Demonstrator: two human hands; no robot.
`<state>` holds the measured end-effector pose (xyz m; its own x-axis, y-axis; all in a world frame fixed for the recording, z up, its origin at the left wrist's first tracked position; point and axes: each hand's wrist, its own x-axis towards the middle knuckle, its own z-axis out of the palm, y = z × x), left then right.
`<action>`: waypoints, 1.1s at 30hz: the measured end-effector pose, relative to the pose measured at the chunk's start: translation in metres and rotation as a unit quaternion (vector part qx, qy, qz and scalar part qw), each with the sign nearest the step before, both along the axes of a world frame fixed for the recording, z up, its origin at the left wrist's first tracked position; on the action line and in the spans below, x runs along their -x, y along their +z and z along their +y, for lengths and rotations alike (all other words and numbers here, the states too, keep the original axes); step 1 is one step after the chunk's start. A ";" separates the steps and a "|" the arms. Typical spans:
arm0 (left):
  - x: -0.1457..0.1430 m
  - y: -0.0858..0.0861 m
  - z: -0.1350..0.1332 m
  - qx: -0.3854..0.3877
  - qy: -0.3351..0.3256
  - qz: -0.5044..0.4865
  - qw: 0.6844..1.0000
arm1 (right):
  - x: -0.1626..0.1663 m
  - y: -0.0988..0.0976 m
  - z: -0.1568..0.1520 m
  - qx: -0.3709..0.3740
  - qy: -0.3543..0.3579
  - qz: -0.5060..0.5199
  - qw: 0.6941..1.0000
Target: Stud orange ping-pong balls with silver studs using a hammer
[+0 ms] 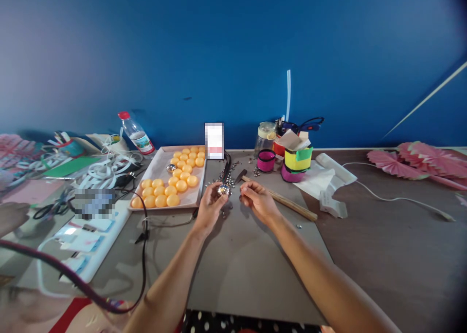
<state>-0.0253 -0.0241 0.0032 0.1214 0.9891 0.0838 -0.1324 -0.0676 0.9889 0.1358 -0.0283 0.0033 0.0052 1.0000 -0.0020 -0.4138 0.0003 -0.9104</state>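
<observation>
My left hand (209, 204) is closed around a small shiny silver ball (223, 190), holding it just above the grey mat (237, 265). My right hand (257, 199) is close beside it, fingers pinched together on something too small to make out. Several small silver studs (228, 178) lie scattered on the mat just beyond both hands. A wooden stick (292, 204) lies behind my right hand, running to the right.
A tray (155, 170) of several orange balls sits to the left, with one silver ball (170, 168) in it. Water bottle (136, 134), power strip (87, 248) and cables at left. Paper-wrapped cups (297, 162), a jar (265, 136) and pink paper fans (416, 162) to the right. Another person's hand (10, 216) at far left.
</observation>
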 end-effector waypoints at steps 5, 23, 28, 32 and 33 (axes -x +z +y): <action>0.000 0.001 0.000 -0.022 -0.003 -0.003 1.000 | 0.001 0.004 -0.004 -0.006 0.033 -0.015 0.999; -0.001 -0.014 0.002 -0.086 0.000 0.113 0.990 | 0.008 -0.007 -0.005 -0.112 -0.025 -0.237 0.965; -0.002 -0.015 0.001 -0.078 0.002 0.111 0.991 | 0.010 -0.010 -0.003 -0.077 -0.009 -0.191 0.978; -0.002 -0.014 0.000 -0.088 -0.003 0.123 0.989 | 0.010 -0.007 -0.004 -0.042 0.007 -0.141 0.989; -0.002 -0.013 0.000 -0.093 -0.001 0.128 0.987 | 0.010 -0.006 -0.005 -0.036 0.010 -0.136 0.990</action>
<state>-0.0236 -0.0244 -0.0101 0.1649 0.9591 0.2299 0.1194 -0.2507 0.9607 0.1254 -0.0330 -0.0022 -0.0239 0.9974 0.0678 -0.1548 0.0633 -0.9859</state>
